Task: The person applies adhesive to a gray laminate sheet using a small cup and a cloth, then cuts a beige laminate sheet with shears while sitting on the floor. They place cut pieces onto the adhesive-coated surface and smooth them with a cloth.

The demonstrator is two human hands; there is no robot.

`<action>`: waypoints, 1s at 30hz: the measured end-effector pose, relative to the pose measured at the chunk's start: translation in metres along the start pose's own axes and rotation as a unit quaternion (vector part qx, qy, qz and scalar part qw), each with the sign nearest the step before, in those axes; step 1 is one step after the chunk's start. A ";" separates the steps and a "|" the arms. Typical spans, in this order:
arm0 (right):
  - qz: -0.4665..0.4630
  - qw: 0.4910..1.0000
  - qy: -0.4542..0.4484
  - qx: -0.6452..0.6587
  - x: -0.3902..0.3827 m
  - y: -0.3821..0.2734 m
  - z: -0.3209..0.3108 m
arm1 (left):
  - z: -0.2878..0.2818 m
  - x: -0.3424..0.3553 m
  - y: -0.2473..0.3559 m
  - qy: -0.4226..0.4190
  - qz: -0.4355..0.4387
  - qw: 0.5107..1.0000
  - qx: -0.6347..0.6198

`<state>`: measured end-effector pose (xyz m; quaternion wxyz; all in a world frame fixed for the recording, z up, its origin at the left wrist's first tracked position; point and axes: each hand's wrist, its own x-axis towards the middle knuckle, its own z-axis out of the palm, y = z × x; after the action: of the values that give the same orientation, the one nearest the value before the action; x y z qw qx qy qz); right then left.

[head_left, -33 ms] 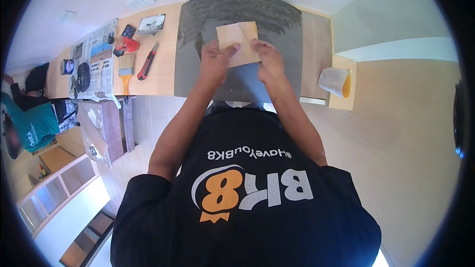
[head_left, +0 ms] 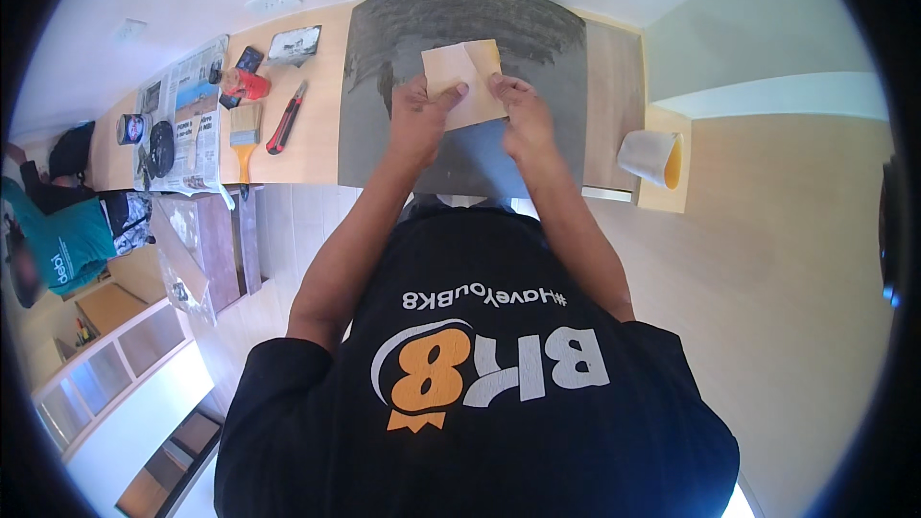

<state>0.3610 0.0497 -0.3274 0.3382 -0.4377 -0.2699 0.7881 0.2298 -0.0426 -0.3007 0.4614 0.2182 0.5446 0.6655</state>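
Both my hands hold a folded, pale beige sheet of sandpaper (head_left: pixel 462 65) above a dark grey panel (head_left: pixel 384 149). My left hand (head_left: pixel 420 113) pinches its lower left part, thumb lying on top. At the right edge, my right hand (head_left: pixel 519 107) grips the sheet with thumb and bent fingers. A crease runs slantwise near the upper right of the sheet. The fingers beneath it are hidden. Streaky dark smears cover the panel's far part, and its near part catches a bluish shine.
Left of the panel lie a red-and-black utility knife (head_left: pixel 288 118), a paintbrush (head_left: pixel 245 139), a red bottle (head_left: pixel 251 84), a flat scraper blade (head_left: pixel 294 45) and newspaper (head_left: pixel 192 96) with a small can (head_left: pixel 131 129). A sandpaper roll (head_left: pixel 652 158) rests at right. Another person (head_left: pixel 72 230) is at far left.
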 end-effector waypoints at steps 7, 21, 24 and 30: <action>-0.029 0.972 -0.152 -0.179 -0.005 -0.025 -0.014 | -0.018 0.005 0.018 -0.045 -0.112 0.986 -0.114; -0.006 0.982 0.187 -0.002 0.016 -0.021 -0.033 | -0.018 -0.013 0.001 0.073 -0.002 0.997 0.033; -0.070 0.991 0.089 -0.065 0.019 -0.054 -0.054 | -0.042 -0.023 0.015 0.050 -0.005 0.998 -0.024; -0.070 0.989 -0.074 -0.107 0.013 -0.049 -0.043 | -0.073 -0.025 0.023 -0.002 -0.149 0.983 -0.111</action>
<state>0.4082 0.0958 -0.3185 0.3232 -0.3920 -0.4070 0.7591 0.1756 -0.1016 -0.2972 0.5778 0.0832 0.4931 0.6450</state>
